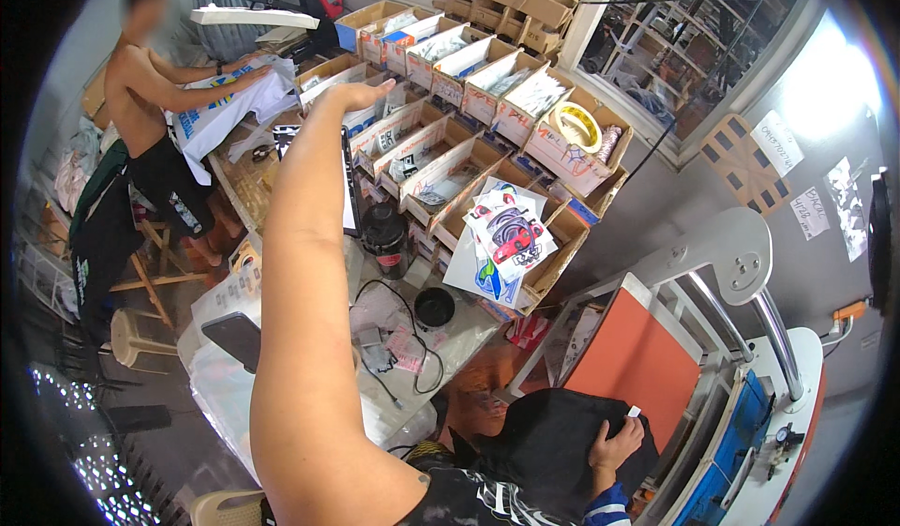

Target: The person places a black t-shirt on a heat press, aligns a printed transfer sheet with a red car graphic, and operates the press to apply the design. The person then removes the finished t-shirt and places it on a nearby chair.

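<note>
My left arm stretches up and away across the middle of the view. At its end my left hand [364, 96] is open and empty, fingers pointing right, above rows of cardboard boxes [480, 107]. Low at the right, my right hand [615, 446] has its fingers curled at the edge of a black cloth [553, 437]. A small white piece [634, 412] shows at its fingertips; whether it is a tag on the cloth, I cannot tell. The cloth lies at the near side of a heat press with an orange-red pad [633, 362].
Printed colour transfers [511, 235] lie on the nearest boxes, and a yellow tape roll [575, 127] sits behind. A black jar [384, 235], a phone [234, 338] and a cable are on the plastic-covered table [450, 357]. At the far left a person [155, 95] handles a white printed shirt [225, 104].
</note>
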A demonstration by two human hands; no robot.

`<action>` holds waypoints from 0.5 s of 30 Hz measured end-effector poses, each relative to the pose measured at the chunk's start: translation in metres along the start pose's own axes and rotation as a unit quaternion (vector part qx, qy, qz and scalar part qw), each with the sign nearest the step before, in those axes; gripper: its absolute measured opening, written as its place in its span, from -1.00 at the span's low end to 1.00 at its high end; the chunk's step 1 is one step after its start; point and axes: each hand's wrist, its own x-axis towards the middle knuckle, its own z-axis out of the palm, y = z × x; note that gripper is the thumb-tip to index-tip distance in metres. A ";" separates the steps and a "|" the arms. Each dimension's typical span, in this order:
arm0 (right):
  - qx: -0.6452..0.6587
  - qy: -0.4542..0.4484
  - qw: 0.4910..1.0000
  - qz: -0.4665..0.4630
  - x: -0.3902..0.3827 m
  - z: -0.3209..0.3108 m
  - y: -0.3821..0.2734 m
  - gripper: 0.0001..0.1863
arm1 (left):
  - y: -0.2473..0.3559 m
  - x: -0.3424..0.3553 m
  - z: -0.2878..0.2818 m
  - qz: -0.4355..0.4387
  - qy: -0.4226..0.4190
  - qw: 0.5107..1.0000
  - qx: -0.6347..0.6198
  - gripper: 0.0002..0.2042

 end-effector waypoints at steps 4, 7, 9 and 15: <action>-0.005 -0.005 1.000 0.003 0.002 -0.004 -0.004 -0.44 | 0.005 -0.007 -0.009 0.004 -0.035 0.999 -0.023 0.02; 0.004 -0.004 1.000 0.003 0.003 -0.007 -0.007 -0.44 | 0.006 -0.016 -0.018 0.006 -0.045 0.998 -0.047 0.02; 0.005 -0.005 1.000 0.004 0.003 -0.007 -0.008 -0.43 | -0.005 -0.010 -0.017 0.002 -0.076 0.981 -0.176 0.01; 0.015 -0.018 1.000 0.013 0.005 -0.010 -0.011 -0.43 | -0.011 0.003 0.000 0.023 0.035 0.999 0.024 -0.05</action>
